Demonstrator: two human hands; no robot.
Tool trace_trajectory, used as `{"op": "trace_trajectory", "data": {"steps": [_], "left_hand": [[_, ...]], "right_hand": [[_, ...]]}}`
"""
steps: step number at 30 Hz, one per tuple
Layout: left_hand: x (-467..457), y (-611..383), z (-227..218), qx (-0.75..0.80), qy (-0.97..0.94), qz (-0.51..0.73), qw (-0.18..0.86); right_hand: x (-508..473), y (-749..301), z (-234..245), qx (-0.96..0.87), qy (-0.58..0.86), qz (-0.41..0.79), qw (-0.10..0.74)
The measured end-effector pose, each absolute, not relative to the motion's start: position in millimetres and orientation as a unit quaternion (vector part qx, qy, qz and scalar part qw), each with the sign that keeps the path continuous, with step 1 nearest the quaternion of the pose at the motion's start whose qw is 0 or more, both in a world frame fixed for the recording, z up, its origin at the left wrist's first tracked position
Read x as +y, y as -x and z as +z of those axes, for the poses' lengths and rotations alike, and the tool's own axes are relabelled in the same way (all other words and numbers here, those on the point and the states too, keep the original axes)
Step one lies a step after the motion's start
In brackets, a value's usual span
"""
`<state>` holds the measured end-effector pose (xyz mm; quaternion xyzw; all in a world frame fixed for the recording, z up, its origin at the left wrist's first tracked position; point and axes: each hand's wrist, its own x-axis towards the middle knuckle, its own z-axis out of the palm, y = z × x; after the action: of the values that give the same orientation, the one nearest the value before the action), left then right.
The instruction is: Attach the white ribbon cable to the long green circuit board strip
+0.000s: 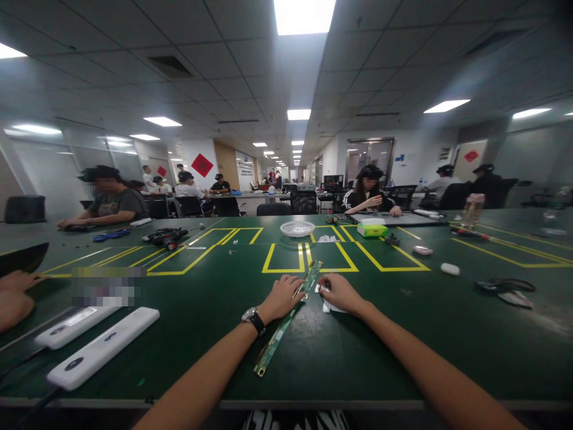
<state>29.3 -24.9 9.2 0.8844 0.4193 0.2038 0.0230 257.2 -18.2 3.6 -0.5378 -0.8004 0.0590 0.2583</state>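
Observation:
A long, narrow green circuit board lies slantwise on the green table in front of me. My left hand, with a watch at its wrist, grips the board around its middle, fingers over one edge and thumb at the other. My right hand is beside the board's far half, its thumb and fingers pinched together. Something small and pale shows at those fingertips, too small to name. Partly hidden under the right hand is a crumpled white piece, perhaps tissue.
A clear round dish stands beyond the board, near a green tissue pack. White power strips lie at left, a white case and black cable at right. Yellow tape marks the table. A co-worker's hands rest at far left; others sit across.

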Motion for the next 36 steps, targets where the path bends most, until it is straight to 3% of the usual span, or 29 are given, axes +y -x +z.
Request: {"op": "trace_trajectory", "data": {"steps": [5, 9, 16, 19, 27, 36], "left_hand": [[-35, -45, 9, 0.421, -0.884, 0.19, 0.072], [-45, -49, 11, 0.395, -0.87, 0.24, 0.173], [-39, -53, 8, 0.323, -0.709, 0.352, 0.519], [-33, -49, 8, 0.33, -0.613, 0.382, 0.608], [-27, -37, 17, 0.328, -0.524, 0.405, 0.673], [-42, -39, 21, 0.291, -0.548, 0.366, 0.694]], "right_hand": [[-18, -254, 6, -0.791, 0.547, 0.084, 0.26], [-20, -254, 7, -0.793, 0.543, 0.087, 0.263], [-26, -253, 10, -0.784, 0.48, 0.171, 0.355], [-23, -252, 8, -0.759, 0.464, 0.21, 0.406], [-20, -246, 6, -0.635, 0.433, 0.455, 0.449], [-36, -237, 16, -0.615, 0.369, 0.536, 0.445]]}}
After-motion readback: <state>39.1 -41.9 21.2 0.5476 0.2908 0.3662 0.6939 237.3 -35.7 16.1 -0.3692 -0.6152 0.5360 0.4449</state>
